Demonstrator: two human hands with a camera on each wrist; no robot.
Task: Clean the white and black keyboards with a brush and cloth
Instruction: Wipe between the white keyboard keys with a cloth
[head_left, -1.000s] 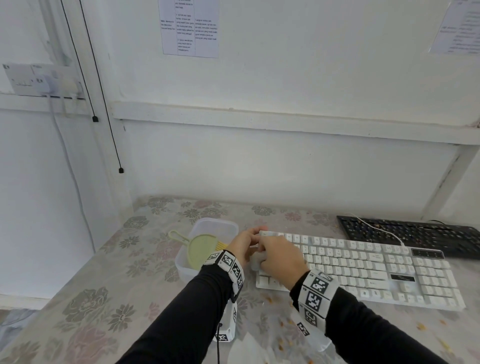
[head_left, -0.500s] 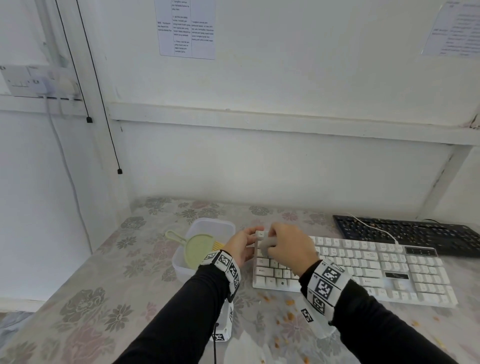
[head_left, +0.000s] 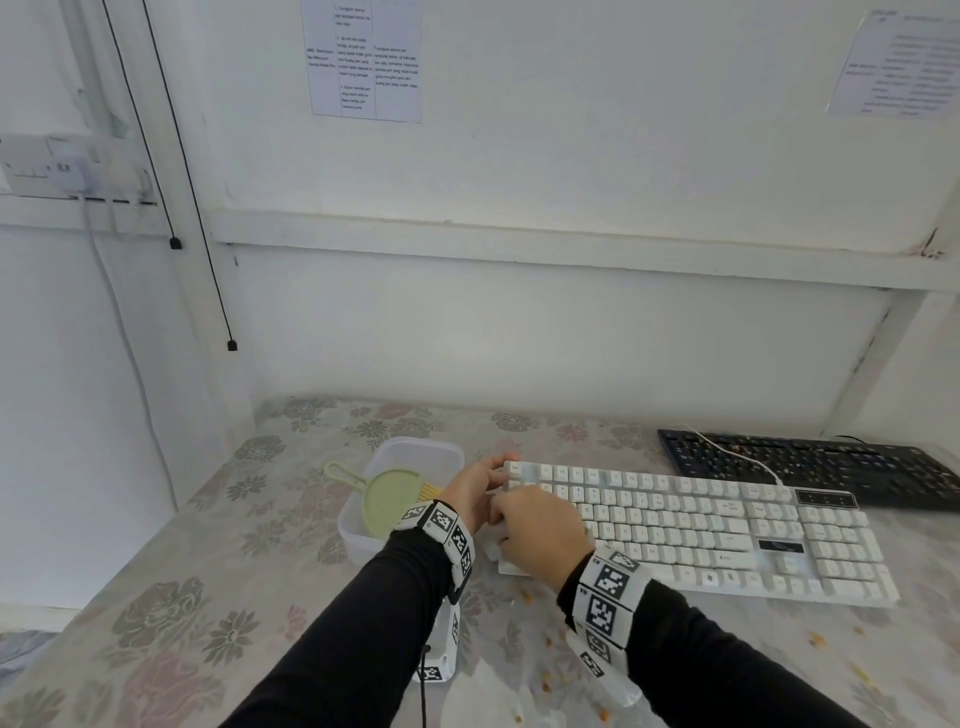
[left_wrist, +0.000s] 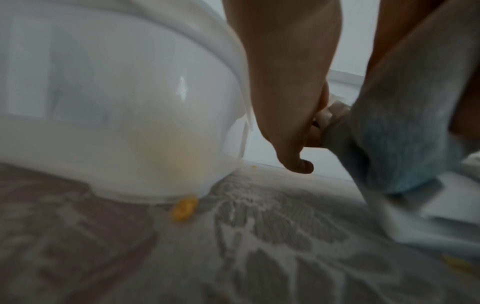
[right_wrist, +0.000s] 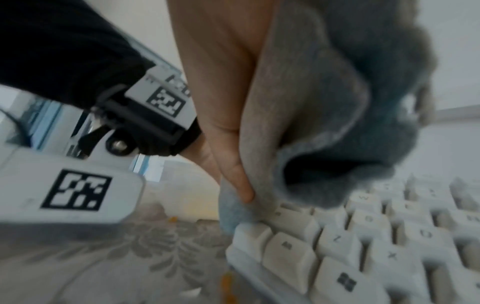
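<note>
White keyboard (head_left: 701, 535) flat on floral tabletop (head_left: 171, 597), black keyboard (head_left: 810, 465) just behind its far right end. Right hand (head_left: 543, 535) curled round grey cloth (right_wrist: 324, 123), cloth pressed onto keys at left end. Left hand (head_left: 475, 491) at left edge of white keyboard, fingers bent over far corner; grip on it not discernible. Green brush (head_left: 384, 501) lying in white container (head_left: 447, 454), just left of hands. Yellow crumbs (head_left: 545, 686) scattered on tabletop.
</note>
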